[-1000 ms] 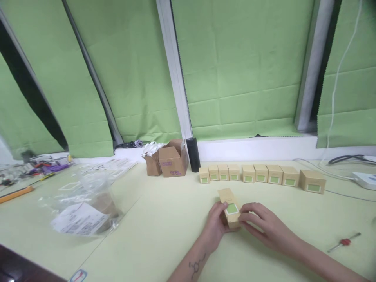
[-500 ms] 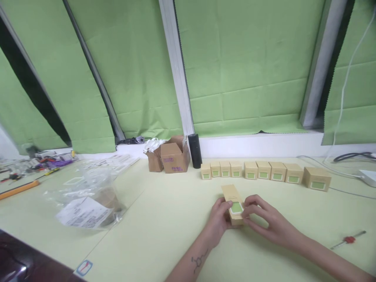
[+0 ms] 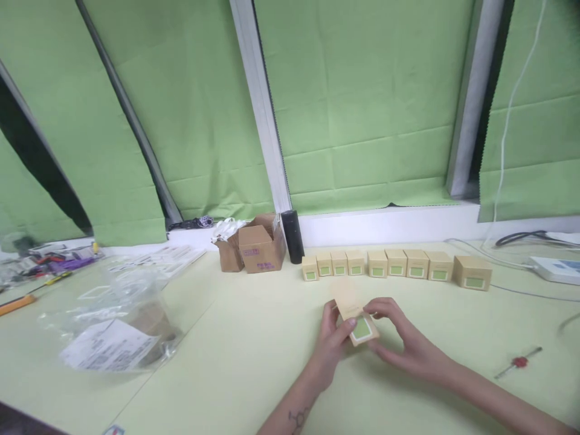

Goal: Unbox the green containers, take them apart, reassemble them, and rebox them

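Note:
A small tan cardboard box (image 3: 350,310) with a green, white-edged label is tilted above the pale table, its labelled face towards me. My left hand (image 3: 333,344) grips its left side, with the thumb beside the label. On the right, my right hand (image 3: 403,341) has its thumb and fingers spread around the box's right edge; the fingertips are at or very near the box, and contact is hard to tell. Behind the hands, several similar boxes (image 3: 377,264) with green labels stand in a row.
Left of the row are a black cylinder (image 3: 293,237) and an open carton (image 3: 261,249). A clear plastic bag (image 3: 113,344) with a paper sheet lies left. A thin tool with a red part (image 3: 519,362) is at right, and a white device (image 3: 555,269) with cables behind it.
The held box has turned and tilted, so its label now sits at the lower end. The fingers of my right hand have spread wider. The whole view has shifted slightly.

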A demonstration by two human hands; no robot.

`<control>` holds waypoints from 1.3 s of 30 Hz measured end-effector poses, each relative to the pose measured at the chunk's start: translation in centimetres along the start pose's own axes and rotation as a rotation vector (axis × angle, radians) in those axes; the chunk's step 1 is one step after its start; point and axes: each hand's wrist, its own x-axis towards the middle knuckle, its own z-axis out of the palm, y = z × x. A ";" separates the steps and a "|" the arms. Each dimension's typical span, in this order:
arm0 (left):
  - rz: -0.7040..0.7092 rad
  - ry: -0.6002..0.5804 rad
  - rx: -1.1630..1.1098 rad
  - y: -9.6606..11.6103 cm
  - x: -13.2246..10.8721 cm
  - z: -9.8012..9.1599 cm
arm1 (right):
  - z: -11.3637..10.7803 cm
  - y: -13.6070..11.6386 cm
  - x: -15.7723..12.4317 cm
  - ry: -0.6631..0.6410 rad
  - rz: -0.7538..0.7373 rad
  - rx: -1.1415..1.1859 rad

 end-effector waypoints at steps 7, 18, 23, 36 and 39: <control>0.088 -0.066 0.411 -1.5 -0.1 -0.8 | 0.4 1.2 -0.4 0.196 0.314 0.276; -0.007 -0.104 0.498 -0.9 -1.0 0.2 | -0.6 0.1 0.9 0.126 0.518 0.380; -0.035 -0.095 0.475 -1.4 -0.9 -0.1 | -0.5 0.4 0.9 0.081 0.582 0.431; -0.012 -0.167 0.580 -0.9 -0.9 0.0 | -0.7 -0.2 1.1 0.067 0.577 0.413; -0.010 -0.157 0.622 -1.0 -0.8 -0.1 | -0.6 -0.2 1.1 0.037 0.604 0.430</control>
